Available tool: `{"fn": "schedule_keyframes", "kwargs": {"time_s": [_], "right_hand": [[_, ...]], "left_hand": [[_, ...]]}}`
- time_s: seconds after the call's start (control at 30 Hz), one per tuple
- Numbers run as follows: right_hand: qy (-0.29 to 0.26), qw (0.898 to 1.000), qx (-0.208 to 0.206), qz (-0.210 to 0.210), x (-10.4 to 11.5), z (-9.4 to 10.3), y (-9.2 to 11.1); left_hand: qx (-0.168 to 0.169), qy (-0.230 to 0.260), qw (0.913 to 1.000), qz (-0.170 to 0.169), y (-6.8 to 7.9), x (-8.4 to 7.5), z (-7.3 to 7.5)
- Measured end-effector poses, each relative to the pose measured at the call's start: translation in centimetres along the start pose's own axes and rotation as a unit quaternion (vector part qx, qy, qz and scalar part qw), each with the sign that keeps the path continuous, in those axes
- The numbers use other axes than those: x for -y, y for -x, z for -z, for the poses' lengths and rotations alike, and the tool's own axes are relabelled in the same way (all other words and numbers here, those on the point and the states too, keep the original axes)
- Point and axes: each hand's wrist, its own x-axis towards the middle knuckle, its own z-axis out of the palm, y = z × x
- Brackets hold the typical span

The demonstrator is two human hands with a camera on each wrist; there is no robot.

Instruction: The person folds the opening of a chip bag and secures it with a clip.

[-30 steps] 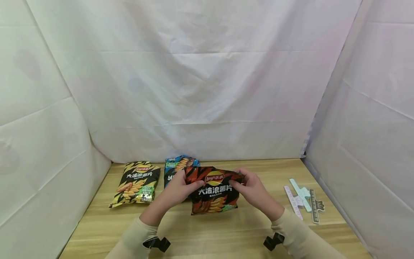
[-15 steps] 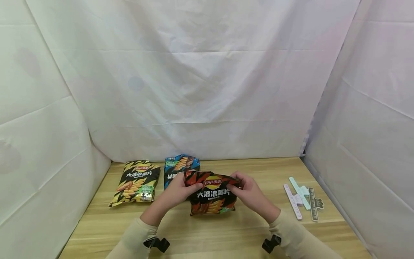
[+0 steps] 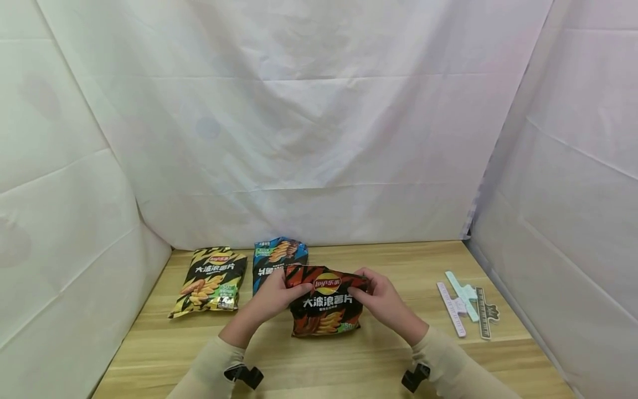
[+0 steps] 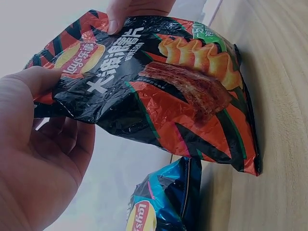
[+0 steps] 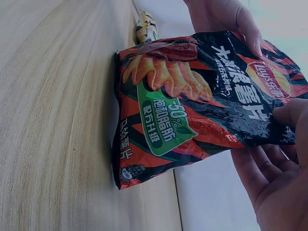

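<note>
2 hands are sharing 1 bag: your left hand [image 3: 273, 295] and your right hand [image 3: 387, 298] are gripping the upper sides of the red chip bag [image 3: 326, 303], each grip pinching the film with its thumb pressing on the printed front. You are holding that bag near the middle of the worktop [image 3: 324, 368], its lower edge sitting on or just above the surface; the views are not settling which. Judging progress, you are probably working at an early stage: this bag is being held, while the yellow bag [image 3: 211, 282] and the blue bag [image 3: 281, 254] are lying farther back to the left, outside either grip. At your right, the lilac clip [image 3: 451, 310], the mint clip [image 3: 462, 296] and the dark clip [image 3: 483, 313] are lying close together, all 3 unattached. Whether the red bag's top is sealed is not showing clearly.
</note>
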Motion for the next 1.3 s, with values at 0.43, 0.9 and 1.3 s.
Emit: {"fn": "schedule_keyframes", "kwargs": {"time_s": [0.43, 0.9, 1.3], "right_hand": [[0.016, 1.0, 0.001, 0.014, 0.0, 0.0, 0.1], [0.003, 0.998, -0.036, 0.058, 0.0, 0.6, 0.7], [-0.003, 0.997, -0.033, 0.07, -0.2, 0.8, 0.6]], "left_hand": [[0.001, -0.001, 1.0, 0.008, 0.0, -0.6, 0.3], [-0.022, -0.078, 0.9922, -0.094, -1.1, -2.9, 1.9], [0.065, -0.238, 0.9534, -0.173, -3.4, -5.8, 2.6]]}}
